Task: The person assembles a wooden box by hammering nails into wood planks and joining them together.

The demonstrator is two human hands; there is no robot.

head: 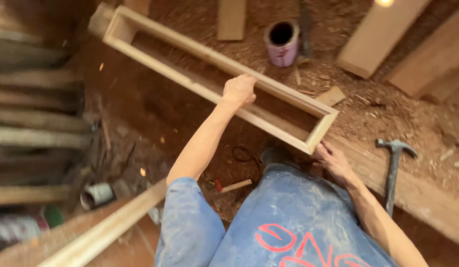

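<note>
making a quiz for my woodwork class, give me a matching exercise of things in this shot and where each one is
Things:
1. long rectangular pale wooden frame
2. steel claw hammer
3. purple round can
4. grey pipe piece

Places:
a. lying on the plank at right
b. held by both hands
c. lower left, on the floor
d. standing on sawdust beyond the frame

Pairs: 1-b, 2-a, 3-d, 4-c

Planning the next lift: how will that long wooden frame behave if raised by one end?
The frame looks stiff, its joined rails holding shape under the left hand and right hand. Long and narrow, it would probably swing or rack. Open-centred, likely fairly light.
</note>
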